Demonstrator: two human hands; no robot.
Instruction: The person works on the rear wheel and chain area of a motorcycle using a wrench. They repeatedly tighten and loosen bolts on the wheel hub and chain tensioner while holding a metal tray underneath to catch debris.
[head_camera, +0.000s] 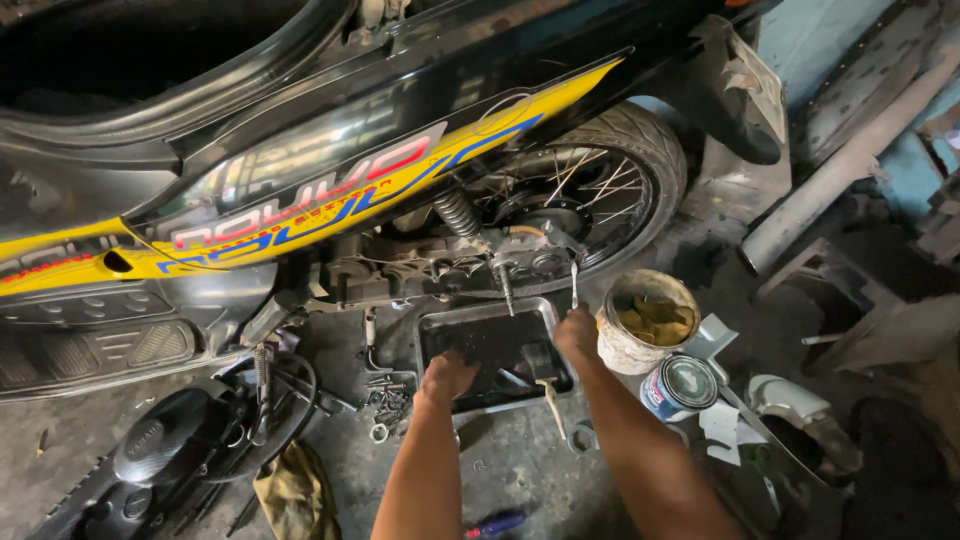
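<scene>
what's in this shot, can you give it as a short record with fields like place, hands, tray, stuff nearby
place: grimy workshop floor beside a black and yellow motorcycle, near its rear wheel
left hand: left hand rests on the near edge of a dark metal tray
right hand: right hand holds a thin metal tool upright over the tray
tray: holds dark liquid and a brush
nearby: dirty bucket, small paint can, loose bolts, black engine cover, rag

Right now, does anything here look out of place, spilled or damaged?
Yes. An engine cover lies off the motorcycle on the floor, and bolts are scattered loose beside the black tray. The bucket is heavily smeared outside.
</scene>
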